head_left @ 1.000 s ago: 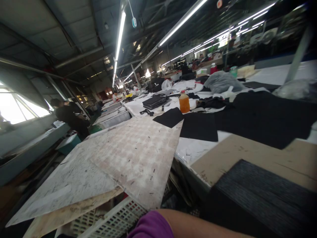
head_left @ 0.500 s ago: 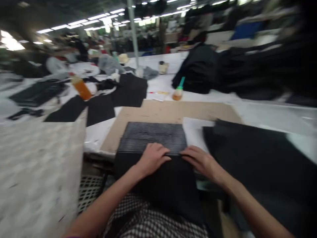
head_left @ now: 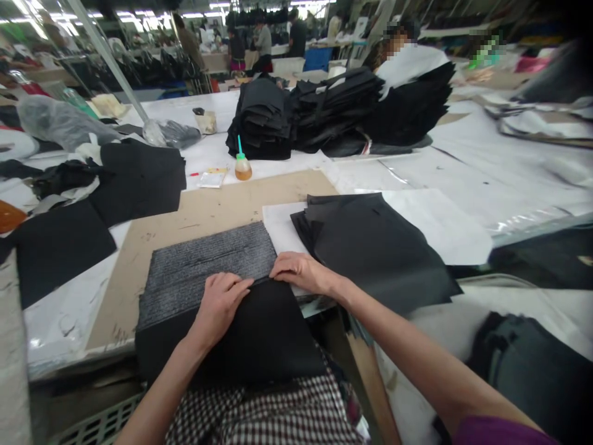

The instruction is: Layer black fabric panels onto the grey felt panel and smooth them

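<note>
A black sheet of material (head_left: 259,334) hangs over the table's front edge onto my lap. Its upper part is a grey ribbed panel (head_left: 208,250) that lies flat on a brown board. Along the line where ribbed and smooth parts meet, my left hand (head_left: 222,306) rests with fingers bent together, gripping the edge. At the right end of that same line, my right hand (head_left: 299,272) pinches the edge between thumb and fingers. The fingertips of both hands are partly hidden. Right beside my right hand lies a stack of black sheets (head_left: 370,235) over white paper.
The brown board (head_left: 231,198) lies on the white-covered table (head_left: 491,167). Behind it stand a small glue bottle (head_left: 243,168) and piles of black pieces (head_left: 343,102). More black pieces (head_left: 139,176) lie left, near a metal pole (head_left: 109,59). A person (head_left: 401,40) is beyond the piles.
The view has swung to the right and sharpened, so table items appear further left. Both hands stay at the same edge, with the sheet still between them.
</note>
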The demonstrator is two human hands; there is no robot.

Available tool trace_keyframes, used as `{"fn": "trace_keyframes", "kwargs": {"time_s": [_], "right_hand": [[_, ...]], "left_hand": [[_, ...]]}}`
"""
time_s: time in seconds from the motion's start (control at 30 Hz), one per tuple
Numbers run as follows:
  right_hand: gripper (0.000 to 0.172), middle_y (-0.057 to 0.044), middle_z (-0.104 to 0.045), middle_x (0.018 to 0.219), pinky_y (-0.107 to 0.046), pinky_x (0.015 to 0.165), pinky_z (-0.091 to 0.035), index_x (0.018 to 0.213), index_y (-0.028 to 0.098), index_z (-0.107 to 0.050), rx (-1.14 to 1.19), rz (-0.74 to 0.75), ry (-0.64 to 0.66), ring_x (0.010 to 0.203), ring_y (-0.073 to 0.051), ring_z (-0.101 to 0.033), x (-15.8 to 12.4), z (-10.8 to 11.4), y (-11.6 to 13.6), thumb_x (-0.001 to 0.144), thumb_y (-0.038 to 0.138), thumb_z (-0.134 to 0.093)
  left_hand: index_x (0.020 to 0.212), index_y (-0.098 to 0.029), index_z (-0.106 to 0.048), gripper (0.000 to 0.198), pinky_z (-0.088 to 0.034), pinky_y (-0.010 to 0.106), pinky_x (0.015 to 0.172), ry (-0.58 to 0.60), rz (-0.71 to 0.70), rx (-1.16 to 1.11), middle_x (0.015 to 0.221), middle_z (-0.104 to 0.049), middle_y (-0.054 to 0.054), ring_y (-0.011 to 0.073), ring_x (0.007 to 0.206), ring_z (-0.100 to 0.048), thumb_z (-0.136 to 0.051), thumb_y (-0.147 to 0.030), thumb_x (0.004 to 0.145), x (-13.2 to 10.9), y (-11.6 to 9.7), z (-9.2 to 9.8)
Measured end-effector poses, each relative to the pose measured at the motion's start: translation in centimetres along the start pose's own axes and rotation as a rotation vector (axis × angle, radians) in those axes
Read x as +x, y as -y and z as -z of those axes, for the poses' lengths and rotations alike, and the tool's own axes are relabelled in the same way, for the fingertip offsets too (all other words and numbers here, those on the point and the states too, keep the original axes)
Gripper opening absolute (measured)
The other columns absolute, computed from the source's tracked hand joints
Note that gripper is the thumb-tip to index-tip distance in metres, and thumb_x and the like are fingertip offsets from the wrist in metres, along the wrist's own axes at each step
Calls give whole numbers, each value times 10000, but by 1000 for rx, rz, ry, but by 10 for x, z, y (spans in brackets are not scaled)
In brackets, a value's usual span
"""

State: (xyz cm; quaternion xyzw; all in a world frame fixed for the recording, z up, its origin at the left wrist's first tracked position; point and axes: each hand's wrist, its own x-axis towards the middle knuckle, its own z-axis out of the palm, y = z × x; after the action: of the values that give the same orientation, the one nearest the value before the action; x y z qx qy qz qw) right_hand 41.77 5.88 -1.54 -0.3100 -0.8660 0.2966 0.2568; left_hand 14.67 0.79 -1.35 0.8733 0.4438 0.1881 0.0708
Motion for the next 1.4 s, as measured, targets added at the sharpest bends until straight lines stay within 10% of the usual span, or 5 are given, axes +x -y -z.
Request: {"fn": "trace_keyframes", "kwargs": {"time_s": [0.6,0.93,1.1,1.4], "right_hand": [[354,-73,-618,1093,-337,913,-456,1197,202,-650,-458,104,-41,1018,-184,-527,-29,-7,11,904,47,-527],[271,-107,-602,1082,-399,921,-456,1161,149,-637,-630,-198,-178,1031,-247,-509,-11,-54,83,937,92,-496],[396,-99,-608,1102,-401,938,-453,1308,156,-558,-598,-196,-174,1054,-249,-508,-13,-82,80,922,83,-506],[513,-83,-600,1026,-468,1015,-347,1384,241,-527,-637,-163,-86,993,-259,-506,-8,-70,84,906,62,-485]], "left_hand": [[1249,-211,-598,315,-377,442,961,59,-200,327,1124,-616,81,229,1017,-535,-429,-134,994,-3,-16,10],[1270,-201,-588,303,-384,434,956,76,-198,328,1072,-620,71,219,992,-543,-428,-172,1014,-4,-13,10],[1223,-235,-627,264,-399,379,934,38,-114,159,1017,-626,43,179,951,-558,-468,-224,1012,-15,7,15],[1174,-274,-649,270,-401,359,917,45,-63,81,1059,-628,36,173,986,-565,-433,-226,1018,-53,46,36]]}}
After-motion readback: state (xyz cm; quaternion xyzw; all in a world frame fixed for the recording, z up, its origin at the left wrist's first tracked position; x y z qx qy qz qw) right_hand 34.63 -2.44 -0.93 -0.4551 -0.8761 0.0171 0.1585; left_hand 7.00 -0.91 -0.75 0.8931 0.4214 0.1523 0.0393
